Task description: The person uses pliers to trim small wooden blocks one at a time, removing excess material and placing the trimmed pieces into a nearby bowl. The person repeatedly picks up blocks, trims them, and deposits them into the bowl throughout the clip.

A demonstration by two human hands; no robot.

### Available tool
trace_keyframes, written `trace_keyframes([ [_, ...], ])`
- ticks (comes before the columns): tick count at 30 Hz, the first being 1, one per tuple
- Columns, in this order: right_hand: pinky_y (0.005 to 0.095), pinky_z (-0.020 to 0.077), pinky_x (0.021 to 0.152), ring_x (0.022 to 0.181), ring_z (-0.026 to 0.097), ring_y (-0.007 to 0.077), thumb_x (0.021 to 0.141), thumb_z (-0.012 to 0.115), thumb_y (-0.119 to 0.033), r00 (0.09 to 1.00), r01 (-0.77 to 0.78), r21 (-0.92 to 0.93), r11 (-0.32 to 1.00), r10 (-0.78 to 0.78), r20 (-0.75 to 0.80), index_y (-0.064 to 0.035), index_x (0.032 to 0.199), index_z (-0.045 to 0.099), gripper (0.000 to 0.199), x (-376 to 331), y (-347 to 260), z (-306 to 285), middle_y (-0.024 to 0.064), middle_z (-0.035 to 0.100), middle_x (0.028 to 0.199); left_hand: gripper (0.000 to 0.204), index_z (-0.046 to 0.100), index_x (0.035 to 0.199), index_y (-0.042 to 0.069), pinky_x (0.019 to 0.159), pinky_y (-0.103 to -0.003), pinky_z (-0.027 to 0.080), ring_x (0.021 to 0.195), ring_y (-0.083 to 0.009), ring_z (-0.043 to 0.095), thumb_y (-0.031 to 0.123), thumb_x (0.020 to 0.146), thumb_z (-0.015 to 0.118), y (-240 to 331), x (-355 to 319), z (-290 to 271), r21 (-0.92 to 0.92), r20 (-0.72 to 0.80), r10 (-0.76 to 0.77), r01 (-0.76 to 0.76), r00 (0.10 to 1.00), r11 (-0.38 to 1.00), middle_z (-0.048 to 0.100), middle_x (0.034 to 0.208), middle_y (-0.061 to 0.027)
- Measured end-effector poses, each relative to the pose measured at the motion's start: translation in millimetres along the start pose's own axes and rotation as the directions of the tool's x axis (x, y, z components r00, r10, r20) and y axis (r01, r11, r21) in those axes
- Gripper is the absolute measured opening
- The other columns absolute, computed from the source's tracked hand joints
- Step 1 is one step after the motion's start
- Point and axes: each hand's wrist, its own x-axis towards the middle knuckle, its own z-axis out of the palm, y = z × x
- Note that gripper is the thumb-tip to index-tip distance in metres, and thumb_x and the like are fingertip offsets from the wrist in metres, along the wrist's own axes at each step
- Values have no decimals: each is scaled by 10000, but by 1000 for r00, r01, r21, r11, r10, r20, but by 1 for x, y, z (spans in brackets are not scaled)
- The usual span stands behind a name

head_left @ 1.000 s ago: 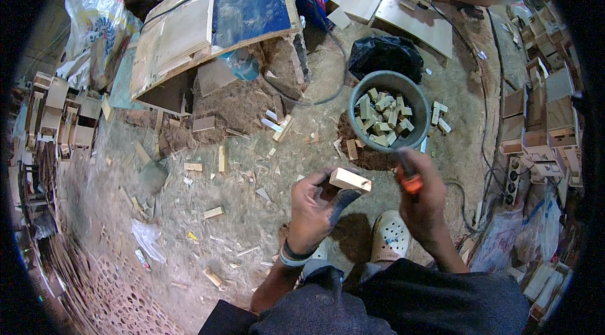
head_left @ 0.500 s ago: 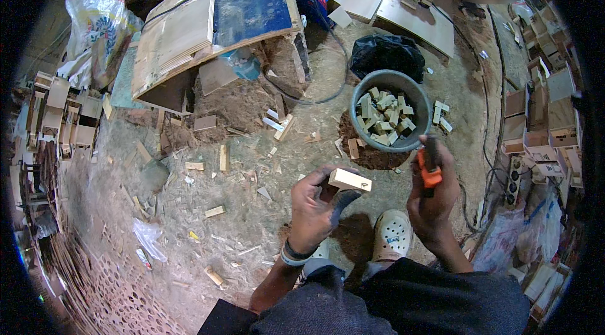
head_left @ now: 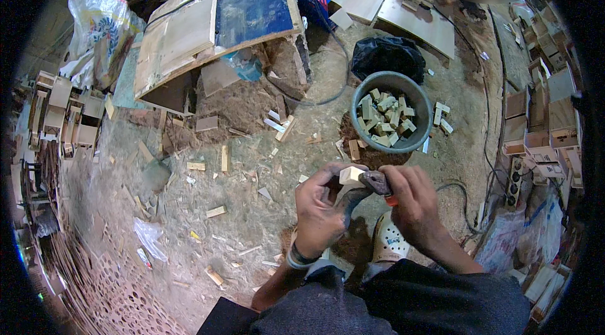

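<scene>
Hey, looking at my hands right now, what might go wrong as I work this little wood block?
1. The small wooden block is pinched only at the fingertips of the left hand, so it may slip.
2. The right hand presses a dark tool with an orange part right against the block, close to the left fingers; a slip might nick them.
3. A dropped block could vanish among the wood scraps littering the ground.

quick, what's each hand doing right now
Left hand: closed on a small wood block.
Right hand: closed on a tool with an orange handle, its head against the block.
</scene>
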Motion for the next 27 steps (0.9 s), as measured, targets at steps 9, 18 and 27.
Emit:
trace_keyframes([
  [9,419,533,813,920,636,320,741,629,81,861,-289,390,874,416,-293,-23,1270,591,541,-10,1,0,144,633,1064,310,650,1145,-38,917,-293,540,1019,-154,681,27,870,777,8,0,6,29,-14,6,-6,1000,1000,712,1094,-105],
  [18,394,515,954,1098,643,278,825,630,127,865,-335,327,884,426,-266,-18,1324,537,528,-9,11,2,159,640,1208,436,625,1240,-37,937,-327,539,1080,-212,691,23,839,783,-5,44,30,265,90,130,-149,987,953,723,1098,-164],
  [27,335,595,716,925,637,146,1057,557,-278,352,-701,692,173,928,125,-84,1398,487,398,-38,35,-5,46,626,1060,440,634,1265,-19,986,-380,507,1160,-303,651,20,836,728,-57,86,-61,693,-120,174,-43,977,720,673,1248,-205],
])
